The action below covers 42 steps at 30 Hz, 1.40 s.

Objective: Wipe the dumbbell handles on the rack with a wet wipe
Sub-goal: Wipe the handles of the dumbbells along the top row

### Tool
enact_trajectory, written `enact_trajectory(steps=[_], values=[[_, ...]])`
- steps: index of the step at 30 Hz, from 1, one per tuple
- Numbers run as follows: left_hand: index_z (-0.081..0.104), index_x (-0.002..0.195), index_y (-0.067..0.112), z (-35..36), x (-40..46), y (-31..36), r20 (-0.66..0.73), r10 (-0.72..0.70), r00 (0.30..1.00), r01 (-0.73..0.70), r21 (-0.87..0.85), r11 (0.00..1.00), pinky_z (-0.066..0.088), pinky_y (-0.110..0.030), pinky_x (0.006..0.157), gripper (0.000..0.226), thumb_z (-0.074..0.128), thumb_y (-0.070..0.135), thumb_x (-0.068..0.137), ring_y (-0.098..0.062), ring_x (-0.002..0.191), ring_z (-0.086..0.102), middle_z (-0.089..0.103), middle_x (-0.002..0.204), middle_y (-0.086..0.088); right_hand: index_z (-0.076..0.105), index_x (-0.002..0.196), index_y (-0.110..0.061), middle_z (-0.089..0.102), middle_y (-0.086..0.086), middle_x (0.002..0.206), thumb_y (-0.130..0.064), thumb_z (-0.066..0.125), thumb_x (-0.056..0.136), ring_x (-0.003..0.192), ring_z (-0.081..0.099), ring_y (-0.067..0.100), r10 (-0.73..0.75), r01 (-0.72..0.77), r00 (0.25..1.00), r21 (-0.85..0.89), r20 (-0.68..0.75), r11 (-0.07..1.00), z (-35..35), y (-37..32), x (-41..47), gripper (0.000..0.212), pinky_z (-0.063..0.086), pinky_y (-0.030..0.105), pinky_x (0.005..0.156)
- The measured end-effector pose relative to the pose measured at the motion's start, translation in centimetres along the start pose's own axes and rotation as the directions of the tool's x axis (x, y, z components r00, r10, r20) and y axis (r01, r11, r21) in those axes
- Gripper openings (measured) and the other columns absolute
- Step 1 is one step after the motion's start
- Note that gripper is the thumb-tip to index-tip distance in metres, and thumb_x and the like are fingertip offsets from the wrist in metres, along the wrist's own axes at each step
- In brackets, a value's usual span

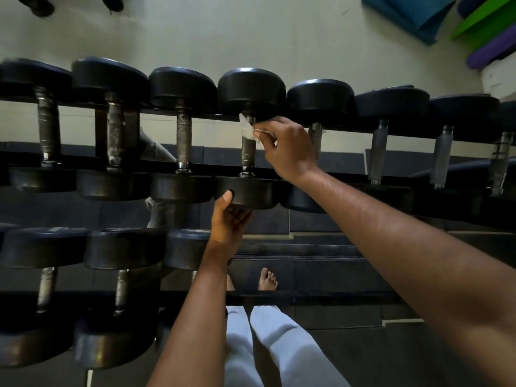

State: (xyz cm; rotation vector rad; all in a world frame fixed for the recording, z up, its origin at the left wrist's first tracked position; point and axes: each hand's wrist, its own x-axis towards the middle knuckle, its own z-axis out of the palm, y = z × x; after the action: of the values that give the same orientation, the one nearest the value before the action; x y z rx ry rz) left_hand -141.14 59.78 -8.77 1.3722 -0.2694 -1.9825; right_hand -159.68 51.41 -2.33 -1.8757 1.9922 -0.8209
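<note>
The right hand [282, 146] pinches the wet wipe [248, 129] against the top of the dumbbell handle [248, 152], which runs down toward the near weight [248, 191] that the left hand [227, 216] grips.

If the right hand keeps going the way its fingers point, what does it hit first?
Most likely the handle of the fourth dumbbell from the left: the right hand points left at it, pinching the wet wipe against its upper end. Depth is hard to judge.
</note>
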Motion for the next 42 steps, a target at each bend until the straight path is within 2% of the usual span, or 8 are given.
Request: enact_trajectory(steps=[4,7,10,13,26,32,37,42], values=[[0.071,0.133,0.017,0.8,-2.4,0.5,-0.027,-0.022,0.999,0.024,0.096,0.995,0.052,-0.040,0.108,0.087,0.074,0.075,0.067,-0.026,0.124,0.070,0.077,0.126,-0.007,0.080,0.113,-0.017,0.075,0.000,0.110,-0.027,0.062,0.105,0.092,0.071,0.020,-0.050,0.046,0.997,-0.076,-0.053,0.996,-0.5,-1.1,0.3,0.022,0.059,0.035,0.073],[0.073,0.107,0.018,1.3,-5.5,0.0,-0.315,0.229,0.921,-0.104,0.366,0.925,0.059,-0.045,0.096,0.070,0.077,0.081,0.077,-0.022,0.100,0.073,0.077,0.102,-0.005,0.078,0.109,-0.018,0.075,-0.002,0.108,-0.033,0.056,0.108,0.086,0.071,0.021,-0.089,0.071,0.992,-0.198,-0.086,0.978,-1.0,-1.6,0.3,0.027,0.060,0.039,0.067],[0.065,0.109,0.022,1.6,-6.9,1.4,-0.142,0.650,0.747,-0.377,0.714,0.590,0.056,-0.035,0.089,0.047,0.081,0.061,0.089,-0.011,0.095,0.063,0.064,0.105,0.003,0.077,0.108,-0.020,0.075,-0.002,0.109,-0.033,0.058,0.108,0.081,0.072,0.022,-0.124,0.089,0.986,-0.282,-0.112,0.955,-1.5,-2.0,0.2,0.023,0.059,0.037,0.062],[0.063,0.126,0.024,1.6,-5.9,3.5,0.149,0.698,0.701,-0.459,0.843,0.281,0.051,-0.027,0.099,0.056,0.085,0.056,0.087,-0.011,0.115,0.056,0.054,0.124,0.008,0.076,0.110,-0.020,0.075,0.001,0.112,-0.032,0.059,0.107,0.082,0.072,0.026,-0.108,0.079,0.991,-0.303,-0.081,0.950,-1.1,-2.0,0.4,0.021,0.060,0.038,0.064],[0.060,0.122,0.031,1.0,-4.8,5.5,0.214,0.627,0.749,-0.468,0.841,0.273,0.057,-0.035,0.100,0.063,0.089,0.063,0.076,-0.012,0.117,0.057,0.049,0.128,0.010,0.082,0.110,-0.024,0.072,-0.006,0.112,-0.023,0.069,0.101,0.107,0.063,0.017,-0.041,0.060,0.972,-0.075,0.231,0.995,-0.6,-1.1,-0.7,0.015,0.048,0.029,0.080],[0.059,0.124,0.031,1.1,-5.1,5.8,0.212,0.607,0.766,-0.453,0.847,0.277,0.059,-0.036,0.099,0.067,0.088,0.067,0.075,-0.012,0.119,0.057,0.047,0.129,0.010,0.081,0.098,-0.030,0.075,-0.014,0.103,-0.021,0.078,0.095,0.097,0.069,0.006,0.202,-0.220,0.891,-0.002,0.407,0.976,-1.3,-1.8,-1.9,0.010,0.060,0.030,0.089],[0.059,0.123,0.031,1.0,-5.0,5.9,0.222,0.607,0.763,-0.462,0.844,0.272,0.059,-0.038,0.098,0.067,0.087,0.068,0.075,-0.013,0.118,0.057,0.049,0.129,0.009,0.083,0.089,-0.021,0.075,-0.009,0.095,-0.016,0.078,0.094,0.095,0.069,0.007,0.483,-0.576,0.762,0.110,0.432,0.810,-2.0,-1.4,-1.8,0.008,0.057,0.023,0.083],[0.059,0.123,0.031,0.9,-4.9,6.0,0.225,0.602,0.766,-0.461,0.845,0.271,0.059,-0.038,0.098,0.068,0.087,0.070,0.074,-0.013,0.117,0.057,0.049,0.129,0.008,0.074,0.107,-0.003,0.070,-0.003,0.094,-0.002,0.069,0.098,0.084,0.068,0.014,0.481,-0.640,0.729,0.235,0.487,0.732,-2.3,-1.9,-1.5,0.010,0.054,0.018,0.064]])
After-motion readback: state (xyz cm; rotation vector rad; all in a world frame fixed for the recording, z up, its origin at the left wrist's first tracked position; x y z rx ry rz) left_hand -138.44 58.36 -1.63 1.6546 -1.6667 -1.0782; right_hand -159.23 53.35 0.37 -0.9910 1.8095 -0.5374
